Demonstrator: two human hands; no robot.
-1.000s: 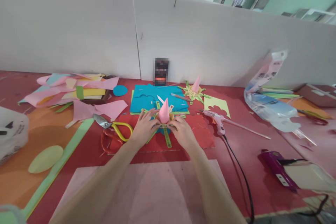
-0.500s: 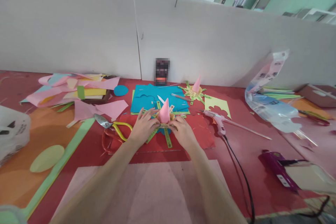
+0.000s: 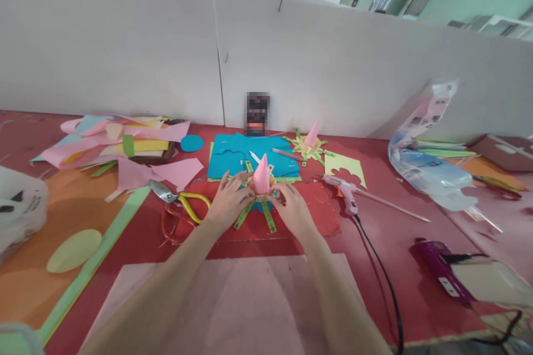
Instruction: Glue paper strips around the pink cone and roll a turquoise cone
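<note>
Fingertips of the left hand [image 3: 228, 201] and right hand [image 3: 293, 206] are closed on opposite sides of a paper craft [image 3: 261, 178], a smooth pink cone with flat, patterned green strips fanning out, over a red sheet [image 3: 320, 211] between the table [image 3: 416, 313]'s near and far edges. Loop-handled metal scissors [image 3: 165, 193] and a hard plastic glue gun [image 3: 348, 199] flank them, and a similar cone-topped craft [image 3: 311, 140] sits by the far edge

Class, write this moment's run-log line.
left hand: holds pink cone craft | right hand: holds same craft | glue gun: on red table
</note>
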